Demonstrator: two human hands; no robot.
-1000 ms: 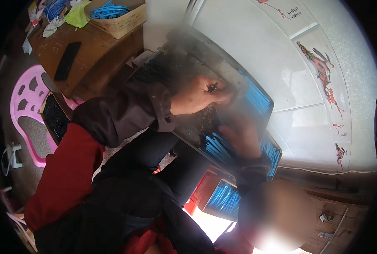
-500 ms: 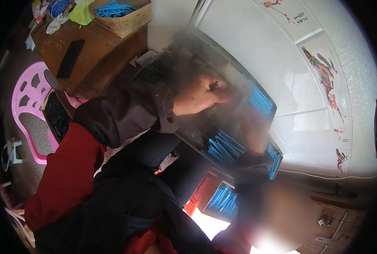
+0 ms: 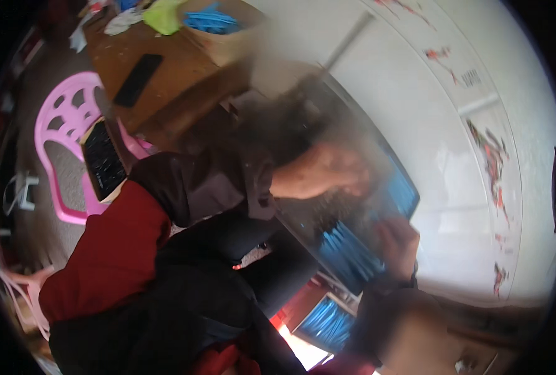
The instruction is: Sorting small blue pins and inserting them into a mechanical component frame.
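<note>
The picture is blurred by motion. A dark flat tray (image 3: pixel 309 240) with thin blue sticks (image 3: pixel 347 256) in it is tilted in front of me. My right hand (image 3: pixel 398 242) grips the tray's near right edge, fingers wrapped over it. My left hand (image 3: pixel 325 170), coming out of a dark brown sleeve, lies curled on the tray's upper part over its dark contents. What its fingers hold is lost in the blur.
A second tray of blue sticks (image 3: pixel 328 322) lies below. At top left a wooden table (image 3: pixel 172 62) carries a cardboard box (image 3: pixel 218 28) with blue pieces and a black phone (image 3: pixel 137 78). Beside it stand a pink plastic chair (image 3: pixel 62 125) and a black keyboard (image 3: pixel 103 159). A white wall (image 3: pixel 428 125) is to the right.
Both hands and the tray have slid down and to the right in the picture. The right hand sits lower on the tray's edge. The blur has grown.
</note>
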